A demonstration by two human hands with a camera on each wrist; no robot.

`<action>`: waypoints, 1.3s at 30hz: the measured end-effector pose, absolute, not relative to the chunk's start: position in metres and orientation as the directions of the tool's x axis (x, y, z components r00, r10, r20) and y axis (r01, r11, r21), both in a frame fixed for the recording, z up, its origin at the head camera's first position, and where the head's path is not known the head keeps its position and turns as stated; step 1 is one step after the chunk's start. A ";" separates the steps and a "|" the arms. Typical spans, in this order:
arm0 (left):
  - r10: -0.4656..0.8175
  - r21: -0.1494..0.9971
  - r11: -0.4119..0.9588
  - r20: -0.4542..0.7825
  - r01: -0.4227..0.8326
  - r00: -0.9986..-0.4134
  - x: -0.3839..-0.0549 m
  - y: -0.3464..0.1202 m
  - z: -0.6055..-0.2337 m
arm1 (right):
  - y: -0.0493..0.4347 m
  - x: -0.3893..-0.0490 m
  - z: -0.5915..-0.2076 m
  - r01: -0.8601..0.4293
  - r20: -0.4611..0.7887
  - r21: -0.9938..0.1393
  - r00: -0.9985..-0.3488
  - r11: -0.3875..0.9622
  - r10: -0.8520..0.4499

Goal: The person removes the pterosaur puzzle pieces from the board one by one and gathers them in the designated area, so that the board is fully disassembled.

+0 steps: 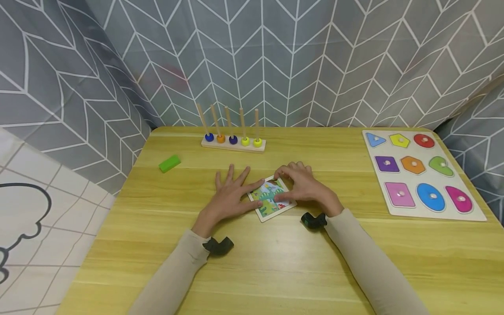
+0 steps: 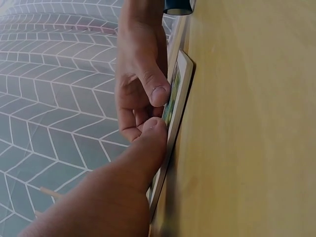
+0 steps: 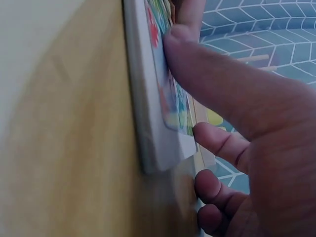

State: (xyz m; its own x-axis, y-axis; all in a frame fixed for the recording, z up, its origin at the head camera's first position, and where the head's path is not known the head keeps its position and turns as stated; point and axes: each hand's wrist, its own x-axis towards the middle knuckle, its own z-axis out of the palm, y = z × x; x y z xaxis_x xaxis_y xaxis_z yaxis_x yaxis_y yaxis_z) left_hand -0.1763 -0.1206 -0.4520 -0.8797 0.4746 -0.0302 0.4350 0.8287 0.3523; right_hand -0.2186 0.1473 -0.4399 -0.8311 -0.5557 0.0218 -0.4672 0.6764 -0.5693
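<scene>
In the head view a small square picture puzzle [image 1: 271,197], with a white frame and a colourful green cartoon scene, lies on the table between both hands. My left hand [image 1: 226,199] comes from its left side with fingers spread; the index fingertip and thumb touch the puzzle's left part. From the right, my right hand [image 1: 303,183] rests its thumb on the picture, while its bent index finger reaches the far edge. The right wrist view shows this thumb [image 3: 197,59] on the picture face of the puzzle [image 3: 158,128]. The left wrist view shows both thumbs close together over the puzzle [image 2: 182,79].
A peg rack [image 1: 234,145] with coloured beads stands at the back. Left of it lies a green block [image 1: 169,163]. A white knobbed shape board [image 1: 397,170] lies at the right. Behind the wooden table [image 1: 275,275] hangs a grey patterned curtain [image 1: 299,65].
</scene>
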 end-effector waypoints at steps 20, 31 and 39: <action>0.488 0.346 0.827 -0.053 0.442 -0.871 -0.176 -0.121 -0.454 | 0.143 -0.217 -0.437 -0.458 -0.003 -0.546 -0.836 0.702 -0.548; 0.489 0.351 0.825 -0.049 0.443 -0.871 -0.175 -0.121 -0.452 | 0.141 -0.217 -0.437 -0.435 -0.022 -0.578 -0.837 0.690 -0.546; 0.494 0.346 0.822 -0.039 0.452 -0.869 -0.176 -0.121 -0.452 | 0.140 -0.217 -0.437 -0.425 -0.028 -0.587 -0.840 0.689 -0.542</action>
